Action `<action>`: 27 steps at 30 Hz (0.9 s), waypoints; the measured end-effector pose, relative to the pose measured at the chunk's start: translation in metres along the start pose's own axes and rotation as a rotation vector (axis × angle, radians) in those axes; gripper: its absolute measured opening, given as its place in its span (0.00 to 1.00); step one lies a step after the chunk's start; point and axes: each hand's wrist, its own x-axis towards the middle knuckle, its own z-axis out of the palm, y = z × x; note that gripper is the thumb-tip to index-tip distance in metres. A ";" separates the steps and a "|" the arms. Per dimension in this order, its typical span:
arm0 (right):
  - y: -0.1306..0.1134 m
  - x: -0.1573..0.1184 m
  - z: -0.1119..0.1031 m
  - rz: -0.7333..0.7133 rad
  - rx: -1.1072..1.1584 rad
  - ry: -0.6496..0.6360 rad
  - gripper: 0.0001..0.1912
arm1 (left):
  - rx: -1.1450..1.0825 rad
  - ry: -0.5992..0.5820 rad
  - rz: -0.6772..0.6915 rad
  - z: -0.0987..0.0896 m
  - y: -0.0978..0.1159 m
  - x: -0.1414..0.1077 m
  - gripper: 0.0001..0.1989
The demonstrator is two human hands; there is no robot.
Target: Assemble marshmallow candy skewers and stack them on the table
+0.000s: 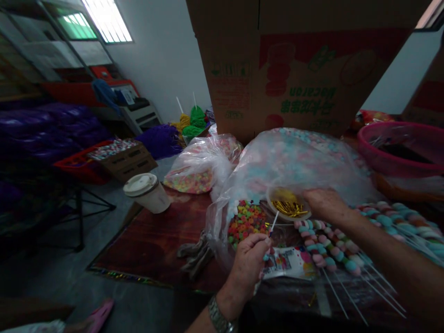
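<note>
My left hand [250, 256], with a metal watch on its wrist, is closed around a white stick [274, 222] that points up from the fingers. A bit of light blue shows just below that grip; the rest is hidden by the hand. At the right rim of a clear bowl [306, 215] my right hand [324, 203] is closed, its fingertips hard to make out. Gold twist ties [291, 208] lie in this bowl. Colourful ring-shaped candies [247, 222] are beside the left hand, and a printed packet [289, 262] lies below the bowl.
Marshmallow skewers [329, 247] lie at the right, sticks toward me. Behind stand a big bag of pastel marshmallows [294, 159], a smaller candy bag [194, 171] and a tall carton [236, 69]. A lidded cup [149, 194], grey gloves [197, 252] and a pink basin [381, 148] are around.
</note>
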 end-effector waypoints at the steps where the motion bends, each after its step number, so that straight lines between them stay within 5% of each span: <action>1: 0.003 -0.005 0.000 -0.001 0.060 0.058 0.07 | -0.004 0.000 0.002 0.003 -0.001 0.000 0.12; 6: -0.008 -0.046 0.009 -0.054 0.409 0.182 0.07 | 0.008 -0.008 0.021 0.011 -0.006 0.000 0.12; 9: -0.042 -0.080 0.023 -0.177 0.825 0.048 0.11 | 0.025 -0.008 0.076 0.014 -0.010 0.000 0.10; 13: -0.085 -0.106 0.051 -0.118 1.293 -0.131 0.13 | 0.110 -0.085 0.160 0.015 -0.018 0.001 0.07; 27: -0.087 -0.106 0.049 -0.039 1.372 -0.171 0.21 | 0.234 -0.257 0.144 0.007 -0.028 -0.009 0.09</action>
